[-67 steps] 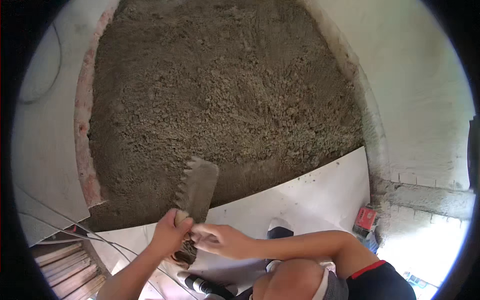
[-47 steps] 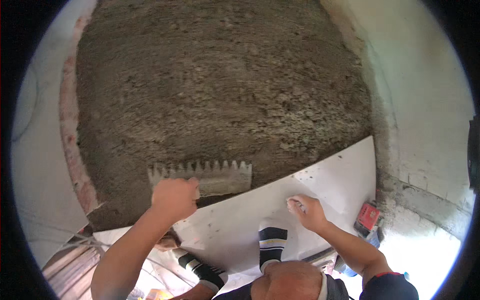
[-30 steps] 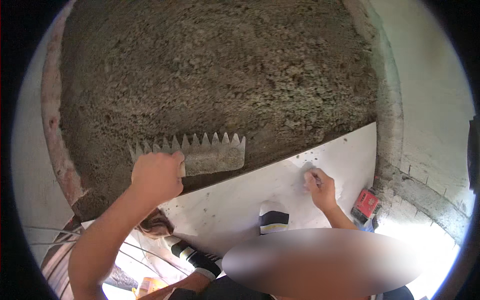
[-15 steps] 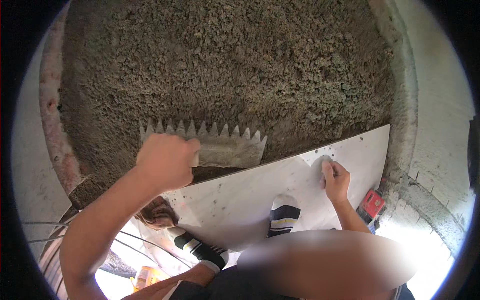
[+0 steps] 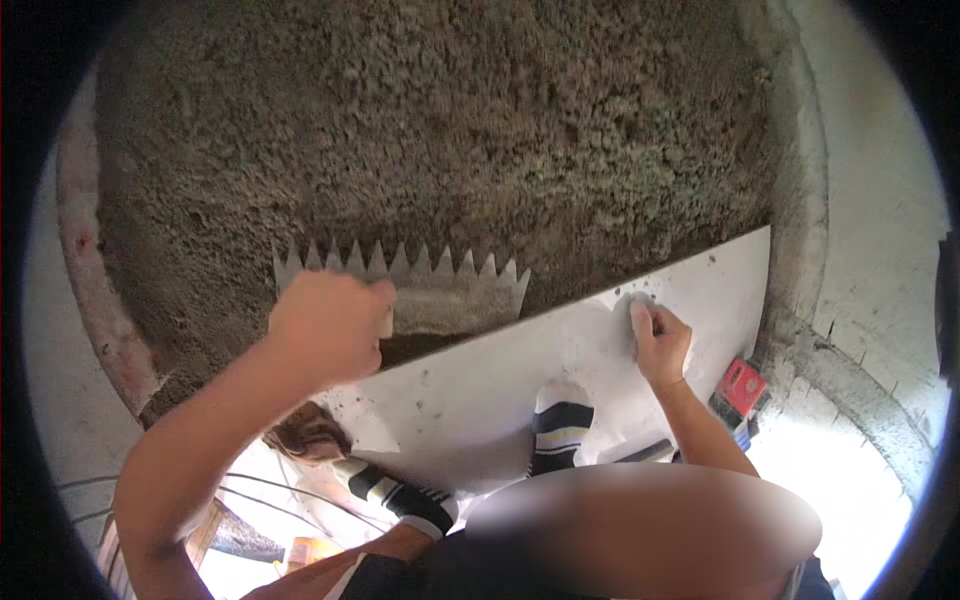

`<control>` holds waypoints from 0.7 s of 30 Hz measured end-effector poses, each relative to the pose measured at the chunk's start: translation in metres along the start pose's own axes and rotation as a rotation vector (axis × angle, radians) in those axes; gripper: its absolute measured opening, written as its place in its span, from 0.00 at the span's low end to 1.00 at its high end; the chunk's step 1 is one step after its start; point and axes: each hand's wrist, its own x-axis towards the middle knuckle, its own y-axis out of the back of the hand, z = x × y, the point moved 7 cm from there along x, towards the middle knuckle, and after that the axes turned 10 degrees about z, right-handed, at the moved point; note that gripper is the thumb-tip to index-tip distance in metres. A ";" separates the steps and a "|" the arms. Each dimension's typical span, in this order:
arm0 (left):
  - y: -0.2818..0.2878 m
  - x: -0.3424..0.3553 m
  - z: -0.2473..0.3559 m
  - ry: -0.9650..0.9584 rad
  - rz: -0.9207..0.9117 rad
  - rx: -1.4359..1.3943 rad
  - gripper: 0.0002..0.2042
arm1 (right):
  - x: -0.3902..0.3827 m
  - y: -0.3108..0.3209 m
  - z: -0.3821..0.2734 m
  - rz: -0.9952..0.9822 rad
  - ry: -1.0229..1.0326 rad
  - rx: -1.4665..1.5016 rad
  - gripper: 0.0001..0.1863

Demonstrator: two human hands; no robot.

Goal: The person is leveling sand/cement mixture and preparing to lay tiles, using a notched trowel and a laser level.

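"Quick Q: what's in your L hand?"

"Notched trowel (image 5: 455,300). My left hand (image 5: 330,325) is wrapped tight round its handle, knuckles up, prob. so I can steer the whole blade from above."

"Where's the blade, then?"

"At the near edge of the mortar (image 5: 430,130), just past the white slab (image 5: 470,400). Can't tell if it's pressing in or just skimming. Teeth point away from me, toward the rough stuff, & the smooth long edge faces the slab. I'd guess it's kept roughly crosswise so the full width covers the strip by the slab edge."

"And the R hand?"

"My right hand (image 5: 662,345) is over the slab, fingers curled in, loose fist. Nothing visible in it, but can't tell if there's a bit of smth tucked inside. Can't tell if it touches the slab either; if so, prob. propping me up."

"Feet?"

"Striped socks, no shoes. R foot (image 5: 563,420) is on the slab, maybe bc socks are kinder to that surface than soles. L foot (image 5: 405,503) is lower down, left of it."

"Red thing?"

"Red boxy item (image 5: 743,388), by the slab's R end, prob. parked there to be out of the trowel's way."
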 end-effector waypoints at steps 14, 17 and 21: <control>-0.002 -0.014 -0.010 -0.008 -0.066 -0.004 0.13 | -0.006 0.000 0.000 0.059 0.070 0.005 0.17; 0.000 -0.011 -0.005 -0.017 -0.017 0.001 0.12 | -0.001 -0.004 -0.005 0.072 -0.057 0.068 0.17; 0.004 0.000 0.005 -0.054 -0.018 -0.043 0.11 | -0.001 -0.004 0.007 0.063 -0.055 -0.006 0.17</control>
